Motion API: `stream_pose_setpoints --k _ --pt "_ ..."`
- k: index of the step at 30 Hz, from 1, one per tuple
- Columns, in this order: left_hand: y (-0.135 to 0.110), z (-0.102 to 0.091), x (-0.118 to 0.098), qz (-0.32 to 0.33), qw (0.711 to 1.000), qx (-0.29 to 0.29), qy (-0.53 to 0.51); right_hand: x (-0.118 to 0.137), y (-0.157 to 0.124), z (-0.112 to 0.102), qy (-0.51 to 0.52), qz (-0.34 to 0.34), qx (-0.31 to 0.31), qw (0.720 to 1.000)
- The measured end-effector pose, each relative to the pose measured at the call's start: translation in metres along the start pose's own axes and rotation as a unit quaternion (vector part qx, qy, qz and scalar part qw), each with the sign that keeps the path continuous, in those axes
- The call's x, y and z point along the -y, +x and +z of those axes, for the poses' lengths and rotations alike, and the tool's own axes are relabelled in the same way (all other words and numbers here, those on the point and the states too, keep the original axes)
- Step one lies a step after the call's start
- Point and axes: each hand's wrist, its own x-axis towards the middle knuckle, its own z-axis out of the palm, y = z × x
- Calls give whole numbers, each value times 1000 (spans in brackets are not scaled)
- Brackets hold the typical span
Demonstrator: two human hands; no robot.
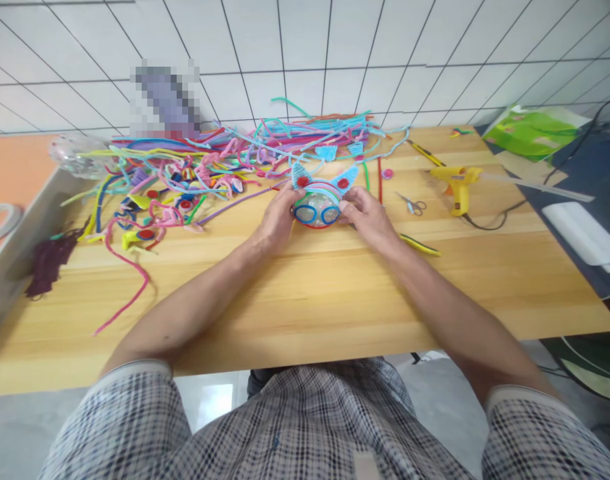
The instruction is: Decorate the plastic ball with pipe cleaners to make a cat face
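Observation:
Between my two hands is a craft animal head [317, 203] made with pipe cleaners and a clear, shiny middle. Two blue rings form its eyes, and light-blue ears with red centres rise from its top. My left hand [279, 217] grips its left edge, fingers curled round the side. On the opposite edge, my right hand [365, 215] closes with thumb and fingers. Just behind it on the table lie light-blue woven pieces [327, 153]. A pair of yellow-and-black pliers [419, 245] lies partly beneath my right forearm.
Heaped pipe cleaners [225, 150] cover the back and left of the wooden table [305, 300]. To the right lie small scissors [412, 205], a yellow glue gun [457, 187] with a cord, and a yellow utility knife [427, 153]. A white power strip [582, 230] sits beyond the right edge.

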Motion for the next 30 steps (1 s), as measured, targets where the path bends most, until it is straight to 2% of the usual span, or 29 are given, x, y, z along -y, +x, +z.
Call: stream_pose_setpoints --k 9,15,20,30 --pt "-2 10 -16 20 998 45 -28 -2 -1 0 -5 1 -4 1000" --pt "-4 -2 -24 -46 998 29 17 0 -1 -2 -16 9 7 1000" --pt "4 -12 -21 -82 996 22 -3 -4 1 -4 -25 3 4 1000" --pt "4 -2 -22 -56 996 55 -45 -1 -1 -7 -22 21 3 1000"
